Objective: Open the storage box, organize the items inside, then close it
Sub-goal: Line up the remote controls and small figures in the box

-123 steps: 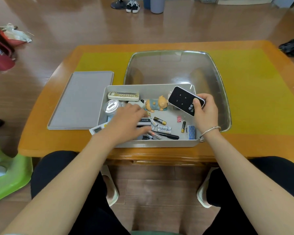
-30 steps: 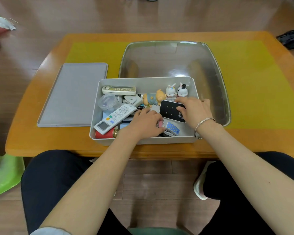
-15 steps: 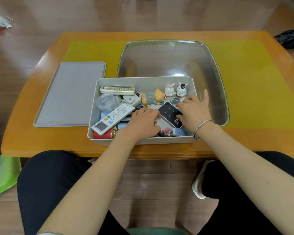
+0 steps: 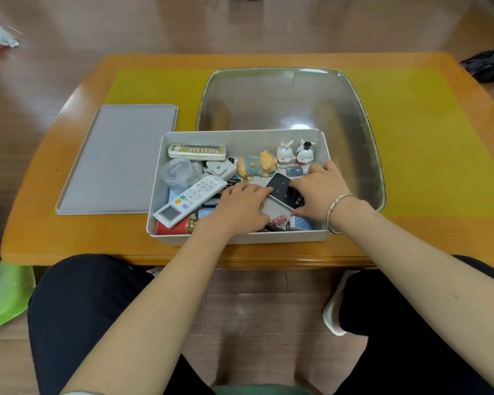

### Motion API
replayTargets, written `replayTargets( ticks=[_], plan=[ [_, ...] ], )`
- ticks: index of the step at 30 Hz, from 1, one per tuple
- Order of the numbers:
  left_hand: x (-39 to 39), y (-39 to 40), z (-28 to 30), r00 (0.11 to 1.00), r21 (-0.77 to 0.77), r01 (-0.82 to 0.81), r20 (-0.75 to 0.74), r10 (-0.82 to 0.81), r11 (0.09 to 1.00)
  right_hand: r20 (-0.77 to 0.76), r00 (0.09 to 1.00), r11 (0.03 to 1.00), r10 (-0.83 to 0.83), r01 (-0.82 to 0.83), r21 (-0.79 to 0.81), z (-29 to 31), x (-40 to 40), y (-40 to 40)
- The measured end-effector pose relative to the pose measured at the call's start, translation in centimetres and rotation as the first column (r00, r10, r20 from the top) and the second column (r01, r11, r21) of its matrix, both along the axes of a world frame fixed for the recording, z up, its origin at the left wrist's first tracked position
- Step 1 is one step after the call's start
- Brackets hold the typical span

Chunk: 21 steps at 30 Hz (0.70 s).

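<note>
The open grey storage box (image 4: 240,135) stands at the table's near edge, and its flat grey lid (image 4: 117,158) lies to its left. Inside are a white remote with a display (image 4: 188,201), a cream remote (image 4: 196,151), a clear jar (image 4: 177,172), a pig figurine (image 4: 255,166), two rabbit figurines (image 4: 294,153), a red can (image 4: 171,228) and pink clips (image 4: 278,220). My right hand (image 4: 317,192) grips the tilted black remote (image 4: 281,185) low in the box. My left hand (image 4: 240,209) lies palm down over small items, fingertips at the remote's left edge. What is under it is hidden.
A large clear plastic tub (image 4: 368,138) sits right behind the box on a yellow mat (image 4: 425,138). The wooden table's front edge (image 4: 97,252) is just above my knees. A green stool (image 4: 0,295) stands at the lower left, and a black bag (image 4: 491,64) lies far right.
The black remote has come down from above the box into its right half and turned at an angle. My right hand has closed over it. My left hand has stayed in the box's front.
</note>
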<state>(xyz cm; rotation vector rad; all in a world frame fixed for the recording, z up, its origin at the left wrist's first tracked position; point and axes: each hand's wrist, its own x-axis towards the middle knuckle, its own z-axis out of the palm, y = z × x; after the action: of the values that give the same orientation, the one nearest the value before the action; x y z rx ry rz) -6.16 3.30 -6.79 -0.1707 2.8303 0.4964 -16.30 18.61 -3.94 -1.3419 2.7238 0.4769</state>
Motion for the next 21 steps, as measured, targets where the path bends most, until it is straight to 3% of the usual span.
replayTargets(
  ticks=[7,13,21],
  plan=[
    [-0.1,-0.1,-0.2,0.999,-0.03,0.029,0.017,-0.029,0.999,-0.074,0.997,1.0,0.001,-0.002,-0.016,-0.1,0.2,-0.2],
    [-0.2,-0.1,-0.3,0.999,-0.041,0.03,0.022,-0.029,0.999,0.092,0.983,0.982,-0.16,0.168,-0.086,-0.5,0.5,-0.5],
    [-0.1,0.0,-0.3,0.999,-0.033,0.045,0.024,-0.044,0.998,0.112,0.967,0.968,-0.23,0.239,-0.081,-0.7,0.4,-1.6]
  ],
)
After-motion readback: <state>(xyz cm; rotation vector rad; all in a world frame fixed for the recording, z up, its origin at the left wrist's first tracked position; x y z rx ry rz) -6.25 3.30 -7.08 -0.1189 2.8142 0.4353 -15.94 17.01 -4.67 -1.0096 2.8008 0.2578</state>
